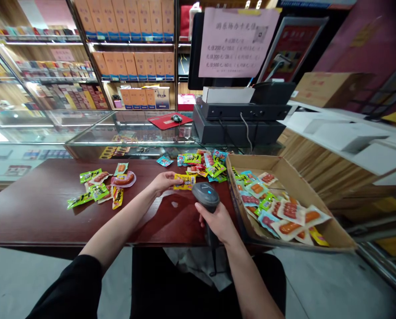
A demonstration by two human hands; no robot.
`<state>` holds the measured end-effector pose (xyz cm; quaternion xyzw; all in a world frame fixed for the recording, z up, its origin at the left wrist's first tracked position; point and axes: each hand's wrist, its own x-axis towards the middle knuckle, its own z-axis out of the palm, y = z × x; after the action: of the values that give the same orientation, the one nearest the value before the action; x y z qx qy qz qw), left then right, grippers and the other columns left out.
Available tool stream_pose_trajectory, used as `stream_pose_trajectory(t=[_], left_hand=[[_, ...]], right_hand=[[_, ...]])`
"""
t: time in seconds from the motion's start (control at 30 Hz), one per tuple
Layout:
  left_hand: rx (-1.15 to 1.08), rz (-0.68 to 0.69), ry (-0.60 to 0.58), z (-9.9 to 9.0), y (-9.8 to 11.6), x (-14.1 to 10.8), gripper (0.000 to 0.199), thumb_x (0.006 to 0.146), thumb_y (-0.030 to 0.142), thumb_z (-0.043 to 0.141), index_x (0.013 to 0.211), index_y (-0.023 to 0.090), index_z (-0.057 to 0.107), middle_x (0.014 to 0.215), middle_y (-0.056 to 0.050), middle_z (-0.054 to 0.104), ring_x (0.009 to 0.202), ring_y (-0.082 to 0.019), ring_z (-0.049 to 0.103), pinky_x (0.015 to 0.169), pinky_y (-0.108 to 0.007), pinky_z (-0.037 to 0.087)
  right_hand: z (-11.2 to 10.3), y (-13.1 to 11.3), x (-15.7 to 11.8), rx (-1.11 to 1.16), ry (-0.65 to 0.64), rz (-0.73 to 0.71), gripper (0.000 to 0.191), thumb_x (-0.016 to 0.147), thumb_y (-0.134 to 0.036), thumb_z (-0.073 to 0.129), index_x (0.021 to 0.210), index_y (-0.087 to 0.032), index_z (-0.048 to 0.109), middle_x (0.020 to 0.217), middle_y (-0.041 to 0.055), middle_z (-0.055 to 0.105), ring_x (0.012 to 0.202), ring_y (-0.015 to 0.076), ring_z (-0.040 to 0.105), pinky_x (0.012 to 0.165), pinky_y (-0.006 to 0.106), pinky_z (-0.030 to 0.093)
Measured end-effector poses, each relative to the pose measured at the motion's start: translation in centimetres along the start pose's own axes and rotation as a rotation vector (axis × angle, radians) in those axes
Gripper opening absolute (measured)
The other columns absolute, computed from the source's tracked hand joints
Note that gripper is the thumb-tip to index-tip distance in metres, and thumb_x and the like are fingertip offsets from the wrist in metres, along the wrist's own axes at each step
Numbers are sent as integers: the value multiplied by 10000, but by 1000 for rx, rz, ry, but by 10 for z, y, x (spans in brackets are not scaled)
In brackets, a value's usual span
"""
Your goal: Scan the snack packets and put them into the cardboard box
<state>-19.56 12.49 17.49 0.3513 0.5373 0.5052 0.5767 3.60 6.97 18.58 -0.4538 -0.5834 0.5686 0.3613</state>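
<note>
My left hand [163, 182] pinches the left end of a yellow snack packet [185, 182], held just above the dark red table [171, 221]. Wrapped in my right hand [219, 221] is a black barcode scanner [207, 196] with a small blue light on top. The scanner's head is close to the packet's right end, where a barcode shows. Behind the packet lies a pile of small snack packets [206, 164], green, red and blue. Farther left is a looser group of packets [98, 191], with a sausage in clear wrap [123, 179] among them.
An open cardboard box [287, 170] with many packaged sausages stands at the right. Beyond the table are a glass counter [131, 122], a red mouse pad [161, 120] with a mouse, and a monitor bearing a pink paper sign [236, 48]. The scanner's cord hangs below the table edge.
</note>
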Motion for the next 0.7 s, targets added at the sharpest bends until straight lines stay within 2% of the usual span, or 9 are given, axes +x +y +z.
stream_pose_trajectory(t=[0.1, 0.5, 0.6, 0.7], left_hand=[[-8, 2, 23, 1, 1, -1, 445, 444, 237, 936, 732, 126, 615, 683, -22, 701, 581, -113, 649, 581, -225, 516], [46, 5, -9, 9, 12, -7, 462, 464, 294, 934, 778, 128, 637, 783, -63, 735, 683, -160, 693, 635, -263, 540], [38, 16, -49, 22, 22, -4, 468, 470, 289, 934, 787, 125, 631, 806, -70, 737, 703, -171, 700, 649, -278, 556], [27, 29, -121, 48, 39, 3, 503, 454, 270, 941, 822, 119, 634, 820, -73, 737, 706, -172, 703, 651, -279, 566]], right_hand=[[0, -2, -1, 5, 12, 0, 363, 738, -525, 714, 737, -182, 594, 483, -16, 564, 401, 140, 520, 425, 257, 420], [-8, -8, -7, 33, 39, -28, 352, 732, -509, 732, 737, -184, 599, 510, -7, 587, 417, 142, 535, 428, 255, 432], [-19, -15, -13, 24, 81, -65, 341, 745, -506, 728, 757, -189, 603, 519, -7, 596, 423, 147, 544, 432, 259, 441], [-39, -25, -26, 7, 153, -111, 334, 771, -504, 708, 717, -196, 590, 526, -1, 598, 435, 148, 554, 447, 265, 453]])
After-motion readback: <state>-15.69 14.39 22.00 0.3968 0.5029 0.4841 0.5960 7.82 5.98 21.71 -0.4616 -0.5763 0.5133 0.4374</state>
